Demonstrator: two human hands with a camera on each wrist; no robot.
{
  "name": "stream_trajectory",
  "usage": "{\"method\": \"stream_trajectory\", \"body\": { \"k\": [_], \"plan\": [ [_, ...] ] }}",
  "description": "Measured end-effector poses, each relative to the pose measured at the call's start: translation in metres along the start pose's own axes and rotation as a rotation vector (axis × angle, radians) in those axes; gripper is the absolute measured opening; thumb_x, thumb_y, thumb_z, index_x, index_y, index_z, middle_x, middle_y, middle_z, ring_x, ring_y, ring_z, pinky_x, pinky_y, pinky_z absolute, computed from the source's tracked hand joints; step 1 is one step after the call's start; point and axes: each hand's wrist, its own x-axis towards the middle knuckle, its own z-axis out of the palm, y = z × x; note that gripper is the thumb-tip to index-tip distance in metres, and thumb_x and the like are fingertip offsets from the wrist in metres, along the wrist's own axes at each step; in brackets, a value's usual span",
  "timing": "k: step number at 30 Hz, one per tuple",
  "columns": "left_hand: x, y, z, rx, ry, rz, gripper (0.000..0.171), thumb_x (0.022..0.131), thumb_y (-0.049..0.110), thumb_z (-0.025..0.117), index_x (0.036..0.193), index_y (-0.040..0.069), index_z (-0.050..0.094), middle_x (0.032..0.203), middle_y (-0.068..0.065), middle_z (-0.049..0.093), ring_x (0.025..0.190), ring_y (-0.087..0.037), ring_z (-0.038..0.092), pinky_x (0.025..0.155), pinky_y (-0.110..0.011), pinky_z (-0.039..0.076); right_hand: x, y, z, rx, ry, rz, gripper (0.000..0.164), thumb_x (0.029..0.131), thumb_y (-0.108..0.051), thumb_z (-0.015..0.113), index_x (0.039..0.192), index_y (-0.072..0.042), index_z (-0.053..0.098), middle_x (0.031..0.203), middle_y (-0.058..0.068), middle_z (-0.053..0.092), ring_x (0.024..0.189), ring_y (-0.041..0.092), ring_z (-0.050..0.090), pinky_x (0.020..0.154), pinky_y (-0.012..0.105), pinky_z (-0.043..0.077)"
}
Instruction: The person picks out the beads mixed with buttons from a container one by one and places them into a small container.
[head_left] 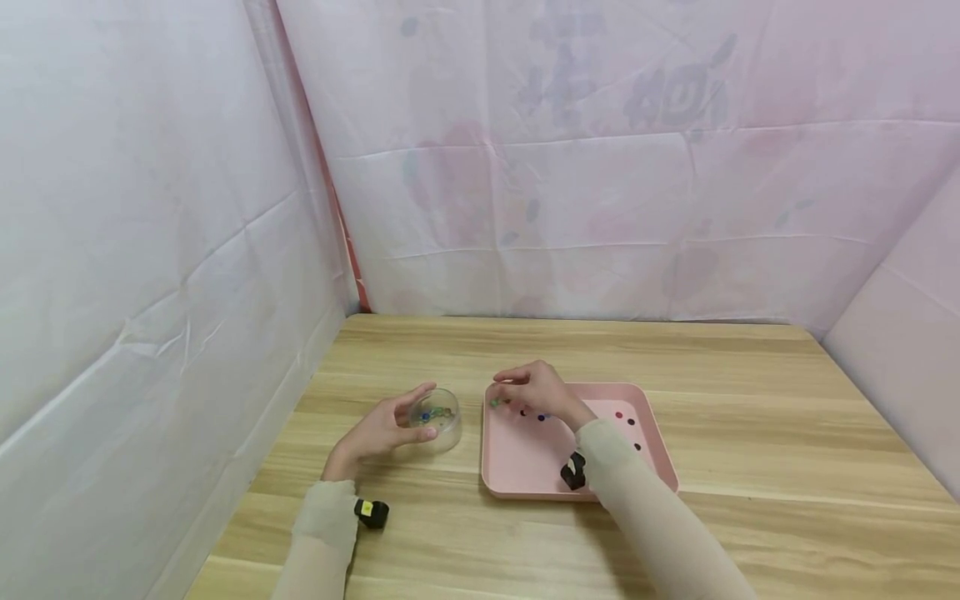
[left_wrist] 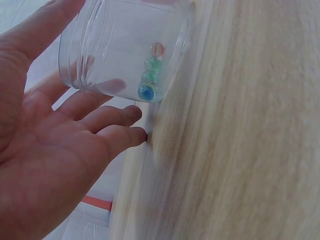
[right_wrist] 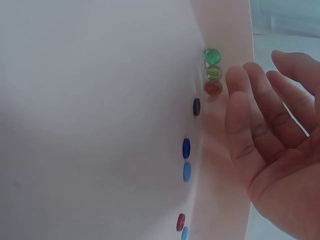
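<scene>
My left hand point(head_left: 385, 427) holds a clear jar point(head_left: 448, 437), thumb on one side and fingers on the other. The jar stands upright on the table. Several glass marbles lie in a row on its bottom, among them a blue marble point(left_wrist: 146, 91) and an orange-streaked marble point(left_wrist: 158, 49). Over the far left corner of a pink tray point(head_left: 517, 479) hovers my right hand point(head_left: 536, 390), fingers loosely bent with nothing seen between them. Close to its fingertips, a green marble point(right_wrist: 212, 56), a yellow-green marble point(right_wrist: 214, 73) and a red marble point(right_wrist: 213, 88) sit against the tray wall.
Small flat discs lie in the tray: a black disc point(right_wrist: 196, 107), a dark blue disc point(right_wrist: 186, 148), a light blue disc point(right_wrist: 187, 171) and a red disc point(head_left: 618, 415), among others. Beneath is a wooden table point(head_left: 787, 433), with pale cloth point(head_left: 600, 192) hanging behind and at both sides.
</scene>
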Motion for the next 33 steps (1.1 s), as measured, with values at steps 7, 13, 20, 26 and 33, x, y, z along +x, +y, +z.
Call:
{"method": "stream_trajectory", "body": {
  "k": [7, 13, 20, 26, 33],
  "plan": [
    [-0.001, 0.003, 0.000, 0.003, -0.003, 0.005, 0.086, 0.097, 0.033, 0.079, 0.166, 0.012, 0.033, 0.174, -0.014, 0.027, 0.158, -0.044, 0.031, 0.120, -0.063, 0.039, -0.002, 0.005, -0.004, -0.037, 0.006, 0.028, 0.039, 0.101, -0.019, 0.070, 0.138, -0.009, 0.071, 0.100, 0.013, 0.082, 0.070, 0.020, 0.072, 0.059, 0.029, 0.056],
    [-0.001, 0.004, 0.000, 0.006, -0.004, 0.009, 0.087, 0.097, 0.033, 0.079, 0.167, 0.011, 0.032, 0.174, -0.014, 0.026, 0.158, -0.044, 0.031, 0.120, -0.063, 0.039, -0.004, 0.007, -0.006, -0.044, 0.024, 0.053, 0.033, 0.100, -0.019, 0.071, 0.132, -0.011, 0.075, 0.092, 0.012, 0.082, 0.066, 0.019, 0.070, 0.061, 0.035, 0.060],
    [0.000, 0.004, 0.000, 0.005, -0.004, 0.008, 0.086, 0.097, 0.033, 0.079, 0.167, 0.012, 0.033, 0.174, -0.013, 0.027, 0.158, -0.042, 0.031, 0.120, -0.063, 0.039, -0.006, 0.012, -0.007, -0.040, 0.012, 0.058, 0.031, 0.099, -0.020, 0.073, 0.128, -0.009, 0.078, 0.089, 0.011, 0.082, 0.063, 0.016, 0.068, 0.057, 0.031, 0.056],
    [0.000, 0.003, 0.000, 0.005, 0.001, 0.006, 0.087, 0.097, 0.033, 0.079, 0.167, 0.013, 0.033, 0.174, -0.011, 0.028, 0.158, -0.042, 0.032, 0.120, -0.062, 0.039, -0.006, 0.017, -0.008, -0.048, -0.004, 0.060, 0.031, 0.100, -0.017, 0.071, 0.129, -0.010, 0.077, 0.086, 0.010, 0.080, 0.064, 0.015, 0.067, 0.056, 0.028, 0.054],
    [-0.001, 0.004, 0.000, 0.003, 0.001, 0.005, 0.087, 0.096, 0.033, 0.079, 0.167, 0.012, 0.033, 0.174, -0.011, 0.029, 0.158, -0.042, 0.032, 0.120, -0.062, 0.039, -0.006, 0.020, -0.007, -0.094, -0.059, 0.058, 0.030, 0.098, -0.016, 0.073, 0.126, -0.010, 0.078, 0.101, 0.005, 0.083, 0.061, 0.011, 0.067, 0.055, 0.027, 0.055]
  ]
}}
